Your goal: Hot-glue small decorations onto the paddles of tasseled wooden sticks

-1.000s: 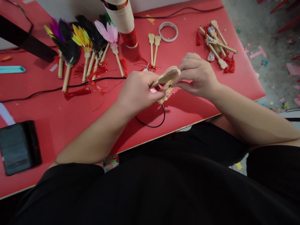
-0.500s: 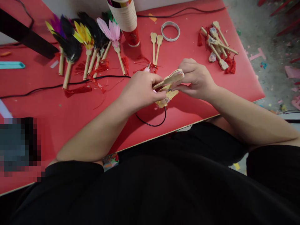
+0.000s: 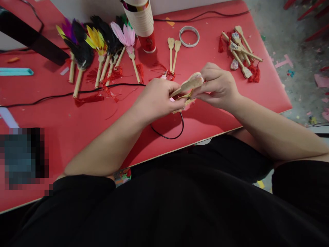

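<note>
Red tabletop (image 3: 210, 44) is spanning the head view. Above it, the left hand (image 3: 157, 99) is pinching a wooden paddle (image 3: 192, 82); the right hand (image 3: 219, 85) is bunching fingers alongside, hold unclear. The yellowish piece (image 3: 189, 103) below is now showing less, suggesting tilting.

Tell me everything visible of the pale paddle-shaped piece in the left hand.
The pale paddle-shaped piece looks wooden, its broad rounded head narrowing to a stem. A faint pinkish patch marks the head. It is held slanted above the red table, stem in the left hand, head toward the right hand. Right-hand contact is unclear; the stem's end is hidden.
</note>
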Demonstrator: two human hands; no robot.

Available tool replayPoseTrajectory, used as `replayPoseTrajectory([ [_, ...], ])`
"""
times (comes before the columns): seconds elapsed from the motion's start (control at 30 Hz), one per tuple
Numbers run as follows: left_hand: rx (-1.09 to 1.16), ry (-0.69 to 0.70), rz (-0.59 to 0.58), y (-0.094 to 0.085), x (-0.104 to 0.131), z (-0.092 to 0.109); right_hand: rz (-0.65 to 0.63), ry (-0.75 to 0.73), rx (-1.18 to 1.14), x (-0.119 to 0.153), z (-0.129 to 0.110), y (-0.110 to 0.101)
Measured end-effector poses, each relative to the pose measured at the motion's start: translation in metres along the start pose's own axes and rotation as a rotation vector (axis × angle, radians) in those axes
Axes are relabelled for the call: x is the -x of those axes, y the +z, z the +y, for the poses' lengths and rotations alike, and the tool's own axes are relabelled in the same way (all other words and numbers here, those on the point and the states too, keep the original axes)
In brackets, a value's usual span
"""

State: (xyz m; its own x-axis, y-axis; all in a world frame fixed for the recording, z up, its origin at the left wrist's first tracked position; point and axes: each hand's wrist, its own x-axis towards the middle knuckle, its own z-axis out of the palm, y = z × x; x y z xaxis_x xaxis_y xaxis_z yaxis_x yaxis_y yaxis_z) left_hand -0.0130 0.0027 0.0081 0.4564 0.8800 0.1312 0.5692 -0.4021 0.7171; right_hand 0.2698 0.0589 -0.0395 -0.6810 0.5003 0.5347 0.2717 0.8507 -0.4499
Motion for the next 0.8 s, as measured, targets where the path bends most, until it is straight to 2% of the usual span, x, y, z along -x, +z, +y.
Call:
replayPoseTrajectory([
  [0.1, 0.003, -0.014, -0.005, 0.0, -0.001, -0.001, -0.018, 0.018, 0.014, 0.002, 0.001, 0.004],
  [0.2, 0.046, -0.02, -0.024, -0.002, -0.002, -0.002, 0.015, 0.027, 0.003, 0.0, -0.006, 0.004],
  [0.37, 0.13, -0.029, -0.049, -0.003, -0.004, -0.002, 0.086, -0.054, -0.088, -0.006, -0.013, 0.004],
  [0.53, 0.153, -0.026, -0.041, -0.001, -0.006, -0.004, 0.066, 0.095, -0.092, -0.003, -0.009, 0.004],
  [0.8, 0.119, -0.036, -0.011, 0.003, -0.01, -0.015, 0.073, 0.098, -0.222, -0.007, -0.006, 0.006],
])
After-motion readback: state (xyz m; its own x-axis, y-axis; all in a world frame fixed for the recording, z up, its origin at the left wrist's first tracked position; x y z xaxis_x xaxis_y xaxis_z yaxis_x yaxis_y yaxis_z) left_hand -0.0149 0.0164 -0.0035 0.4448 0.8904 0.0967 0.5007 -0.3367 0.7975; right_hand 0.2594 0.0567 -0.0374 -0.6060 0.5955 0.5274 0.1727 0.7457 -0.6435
